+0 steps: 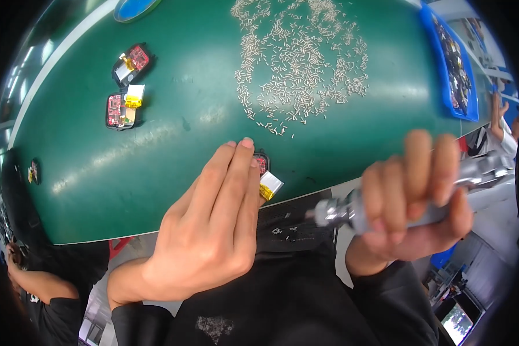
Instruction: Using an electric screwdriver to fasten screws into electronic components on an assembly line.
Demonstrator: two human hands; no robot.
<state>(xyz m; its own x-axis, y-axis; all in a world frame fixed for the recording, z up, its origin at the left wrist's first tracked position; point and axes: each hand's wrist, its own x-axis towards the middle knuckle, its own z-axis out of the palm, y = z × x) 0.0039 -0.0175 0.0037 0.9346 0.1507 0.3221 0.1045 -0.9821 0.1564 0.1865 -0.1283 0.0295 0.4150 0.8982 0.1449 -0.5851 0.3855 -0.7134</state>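
Observation:
Near the table's front edge lies a small black electronic device case (pixel 262 163) with a red circuit board and a silver-and-yellow battery pouch (pixel 271 185). My left hand (pixel 207 230) covers the case's left side, its fingers long and pressed together against it. The thumb and much of the case are hidden beneath. At the right, my right hand (pixel 412 196) is wrapped round a silver, cylindrical power screwdriver (pixel 352 212). Its tip points left and stays in the air, apart from the case. Both hand and tool are slightly smeared by motion.
Many small metal screws (pixel 305 63) lie spread over the green table (pixel 184 144). Two open device cases (pixel 116 111) sit at the far left, and another small device (pixel 34 171) near the left edge. A blue tray (pixel 472 106) of dark parts stands right. Other people work at both sides.

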